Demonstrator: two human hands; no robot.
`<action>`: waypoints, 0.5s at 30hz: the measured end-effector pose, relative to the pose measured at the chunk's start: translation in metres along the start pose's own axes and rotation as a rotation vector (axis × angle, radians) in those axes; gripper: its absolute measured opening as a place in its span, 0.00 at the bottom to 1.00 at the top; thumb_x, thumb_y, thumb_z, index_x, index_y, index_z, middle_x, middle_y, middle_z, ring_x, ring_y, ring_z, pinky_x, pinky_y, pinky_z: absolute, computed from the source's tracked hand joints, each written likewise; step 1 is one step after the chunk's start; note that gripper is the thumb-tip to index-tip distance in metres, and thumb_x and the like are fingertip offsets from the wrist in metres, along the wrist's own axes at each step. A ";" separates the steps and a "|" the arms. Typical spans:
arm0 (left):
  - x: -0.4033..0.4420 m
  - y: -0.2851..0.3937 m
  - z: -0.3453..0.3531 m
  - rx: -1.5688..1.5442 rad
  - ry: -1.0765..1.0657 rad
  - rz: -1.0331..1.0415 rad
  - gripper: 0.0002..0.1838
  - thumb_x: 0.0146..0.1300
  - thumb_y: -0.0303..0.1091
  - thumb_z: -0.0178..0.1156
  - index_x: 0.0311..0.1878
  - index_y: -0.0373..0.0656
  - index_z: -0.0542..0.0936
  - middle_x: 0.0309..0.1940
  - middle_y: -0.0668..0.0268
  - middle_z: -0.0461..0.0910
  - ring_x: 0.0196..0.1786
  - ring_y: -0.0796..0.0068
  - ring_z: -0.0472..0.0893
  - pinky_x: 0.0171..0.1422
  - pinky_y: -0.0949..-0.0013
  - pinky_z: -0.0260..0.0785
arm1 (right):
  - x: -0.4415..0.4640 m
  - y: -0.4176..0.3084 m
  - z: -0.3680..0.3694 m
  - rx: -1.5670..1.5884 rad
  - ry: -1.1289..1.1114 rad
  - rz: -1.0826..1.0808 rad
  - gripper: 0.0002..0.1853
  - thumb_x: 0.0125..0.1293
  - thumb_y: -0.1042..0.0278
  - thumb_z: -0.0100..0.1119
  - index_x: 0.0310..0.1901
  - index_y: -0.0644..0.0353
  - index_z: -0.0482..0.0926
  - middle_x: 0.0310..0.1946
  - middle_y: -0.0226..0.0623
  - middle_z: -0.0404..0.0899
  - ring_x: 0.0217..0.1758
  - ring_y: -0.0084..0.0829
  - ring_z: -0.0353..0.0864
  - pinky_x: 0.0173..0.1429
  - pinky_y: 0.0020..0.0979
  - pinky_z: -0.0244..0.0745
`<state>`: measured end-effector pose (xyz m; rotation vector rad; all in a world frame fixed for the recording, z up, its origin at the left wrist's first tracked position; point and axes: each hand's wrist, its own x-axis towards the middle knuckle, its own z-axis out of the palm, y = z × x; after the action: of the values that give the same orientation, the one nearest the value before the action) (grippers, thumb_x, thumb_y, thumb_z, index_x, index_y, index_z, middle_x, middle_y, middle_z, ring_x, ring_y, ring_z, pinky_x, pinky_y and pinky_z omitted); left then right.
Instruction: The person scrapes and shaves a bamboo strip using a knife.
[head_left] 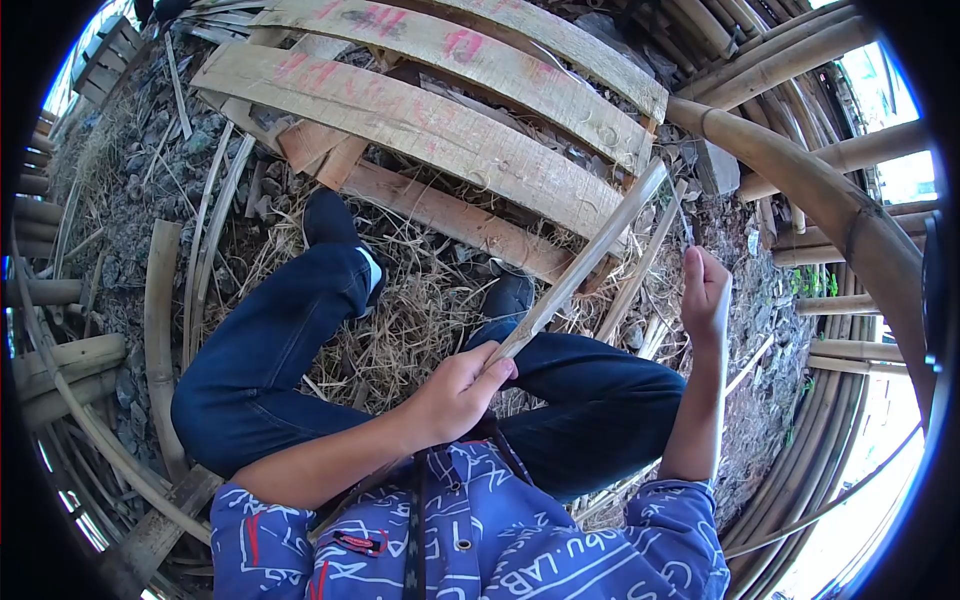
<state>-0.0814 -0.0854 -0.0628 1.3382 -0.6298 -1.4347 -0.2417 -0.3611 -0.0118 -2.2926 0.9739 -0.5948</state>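
Observation:
My left hand (462, 393) is wrapped round the lower end of a pale split bamboo strip (590, 255). The strip slants up and to the right, and its far end lies over the right end of the wooden boards. Off to the right, my right hand (706, 285) is raised with its fingers closed round a handle that is mostly hidden. A thin blade (686, 221) points up from that fist, close to the strip's far end but apart from it. Another split piece (640, 268) lies beneath, on the ground.
Pale boards with pink marks (440, 125) stretch across the top. Thick bamboo poles (810, 180) stand at the right, and more poles (70, 365) are at the left. Straw and wood shavings (375, 345) cover the ground between my legs. A grey block (717, 167) sits beside the boards.

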 end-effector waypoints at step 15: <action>0.001 0.004 0.004 0.135 0.023 0.063 0.13 0.74 0.37 0.46 0.38 0.36 0.70 0.16 0.66 0.65 0.21 0.78 0.63 0.27 0.66 0.59 | -0.072 -0.080 0.060 -0.266 -0.349 -0.187 0.20 0.64 0.51 0.60 0.23 0.58 0.71 0.15 0.40 0.74 0.18 0.44 0.76 0.22 0.40 0.69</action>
<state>-0.0838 -0.0893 -0.0585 1.4245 -0.7583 -1.3440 -0.2127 -0.2418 -0.0163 -2.6267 0.7084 -0.1293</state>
